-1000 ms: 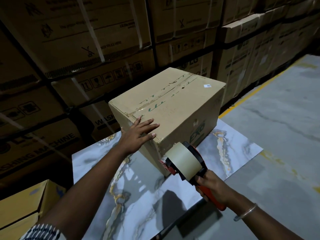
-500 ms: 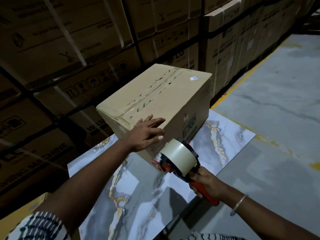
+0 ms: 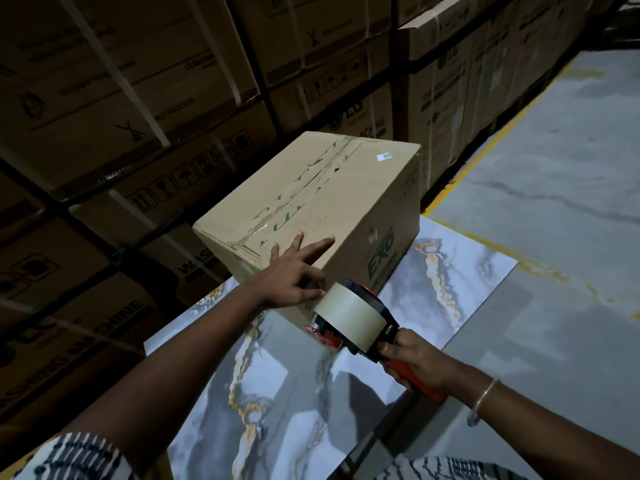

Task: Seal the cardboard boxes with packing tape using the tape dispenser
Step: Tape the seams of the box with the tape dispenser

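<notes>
One cardboard box [image 3: 311,216] is sitting on the marble-patterned bench [image 3: 450,278], its closed top flaps meeting along a centre seam [image 3: 304,181] that is running away from the person, from the near left corner toward the far right. That seam appears to be carrying clear tape already, with a split visible part-way along.

The left hand [image 3: 294,275] is resting on the near top edge of the box, fingers spread and mostly straight, holding nothing. The right hand [image 3: 412,358] is wrapped tightly round the orange handle of the one tape dispenser [image 3: 349,317], whose roll is sitting just beside the box's lower near corner; whether its blade end is touching the cardboard cannot be told.

Governing relation: the seam's near end is lying above and to the left of the dispenser, and the left hand is the nearer to it. In my judgement the dispenser will need lifting onto the near face below the seam, then drawing along the seam's length.

Count: one box on the bench, one dispenser, one roll, two hands. Stacked cartons [image 3: 173,98] are standing behind.
</notes>
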Demonstrator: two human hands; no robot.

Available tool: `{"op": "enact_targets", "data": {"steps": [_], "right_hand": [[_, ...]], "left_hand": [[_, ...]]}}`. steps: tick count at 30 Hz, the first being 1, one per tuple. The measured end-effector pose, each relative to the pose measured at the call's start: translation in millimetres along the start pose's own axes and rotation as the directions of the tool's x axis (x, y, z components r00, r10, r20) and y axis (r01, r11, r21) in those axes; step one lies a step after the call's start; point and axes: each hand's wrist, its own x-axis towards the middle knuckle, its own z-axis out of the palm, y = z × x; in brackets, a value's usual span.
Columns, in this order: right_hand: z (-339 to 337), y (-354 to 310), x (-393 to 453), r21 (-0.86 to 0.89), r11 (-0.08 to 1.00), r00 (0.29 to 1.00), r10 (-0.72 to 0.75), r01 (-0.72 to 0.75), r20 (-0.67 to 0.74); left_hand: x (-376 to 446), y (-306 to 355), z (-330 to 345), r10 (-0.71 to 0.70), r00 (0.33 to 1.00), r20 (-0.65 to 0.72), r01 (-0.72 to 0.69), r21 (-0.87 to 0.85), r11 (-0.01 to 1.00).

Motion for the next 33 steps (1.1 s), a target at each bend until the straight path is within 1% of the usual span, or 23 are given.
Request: {"op": "enact_targets", "data": {"steps": [6,12,16,20,22,27,33], "right_hand": [[1,0,4,-0.009,1.0,1.0,0.013,-0.013,-0.009],[6,-3,5,0.004,1.0,1.0,0.009,-0.009,-0.021],[7,-3,6,0.012,1.0,1.0,-0.022,0.022,-0.016],[5,0,9,-0.078,0.996,0.999,-0.033,0.031,-0.028],[2,2,12,-0.097,0.995,0.999,-0.019,0.015,-0.047],[0,8,16,-0.079,0.997,0.999,-0.02,0.016,-0.049],[-4,14,19,-0.058,0.998,0.998,-0.005,0.002,-0.059]], "left_hand": [[-1,0,2,0.018,1.0,-0.023,-0.018,-0.021,1.0],[0,-3,8,0.028,0.998,-0.05,-0.026,0.026,0.999],[-1,-5,8,0.043,0.998,-0.049,-0.041,0.036,0.998],[-1,-6,9,0.043,0.998,-0.049,-0.04,0.063,0.997],[-1,-7,9,0.046,0.998,-0.052,-0.042,0.076,0.996],[-2,-7,9,0.074,0.995,-0.068,-0.068,0.087,0.994],[-4,-10,13,0.12,0.985,-0.125,-0.111,0.08,0.991]]}}
